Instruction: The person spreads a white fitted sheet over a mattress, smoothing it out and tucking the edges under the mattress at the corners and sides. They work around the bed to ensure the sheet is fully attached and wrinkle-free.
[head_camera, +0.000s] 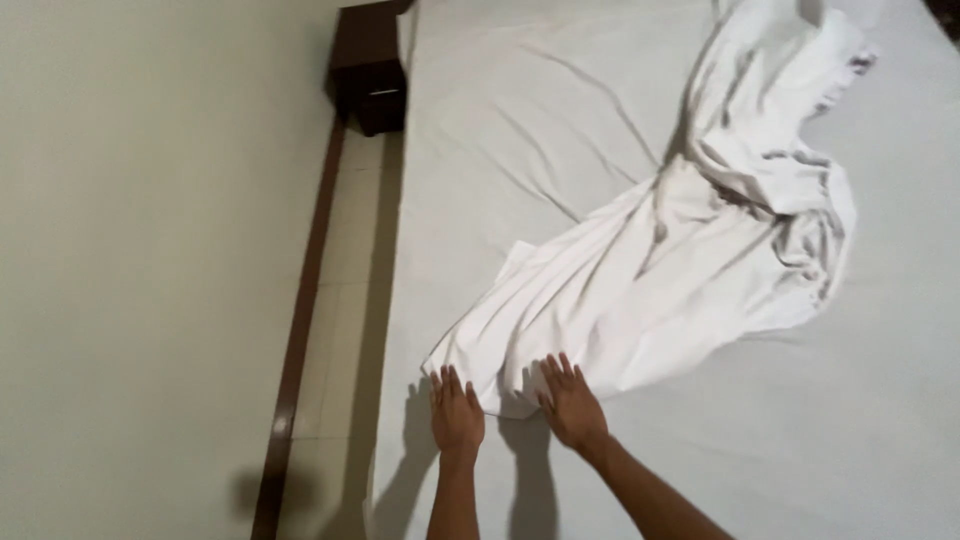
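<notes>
A crumpled white sheet (690, 250) lies in a long twisted heap across the bed (520, 110), running from the far right down to the near left. Its near corner ends just in front of me. My left hand (456, 412) rests flat with fingers spread at the sheet's near edge, close to the bed's left side. My right hand (571, 403) lies flat beside it, fingertips on the sheet's near hem. Neither hand closes around the cloth.
The bed is covered by a smooth pale fitted sheet with a few creases. A dark wooden nightstand (368, 70) stands at the bed's far left corner. A narrow tiled floor strip (340, 330) and a dark baseboard (300, 320) run between the bed and a cream wall (140, 250).
</notes>
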